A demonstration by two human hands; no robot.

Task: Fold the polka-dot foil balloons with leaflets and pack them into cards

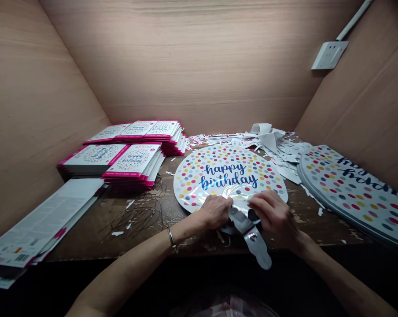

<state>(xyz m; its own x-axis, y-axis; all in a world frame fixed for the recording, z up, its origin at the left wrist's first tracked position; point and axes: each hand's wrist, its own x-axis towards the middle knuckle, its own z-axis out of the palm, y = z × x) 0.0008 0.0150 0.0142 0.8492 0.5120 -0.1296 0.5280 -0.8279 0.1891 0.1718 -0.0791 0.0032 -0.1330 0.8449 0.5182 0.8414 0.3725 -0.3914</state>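
A round white foil balloon [230, 158] with coloured dots and "happy birthday" lettering lies flat before me, its bottom edge toward me. My left hand [215, 211] is closed on that bottom edge, just left of the silvery tail [260, 251]. The tail is bent and hangs past the table's front edge. Fingers of my right hand [274, 215] are curled in a pinch on the foil right of the tail. The fingertips are partly hidden, and the foil around them is creased and shiny.
More dotted balloons [357, 185] are stacked at the right. Pink-edged printed packets [133, 160] stand in piles at the left, beside flat printed sleeves [47, 220]. White strips and scraps [268, 138] litter the back of the brown table [146, 237]. Wooden panels surround it.
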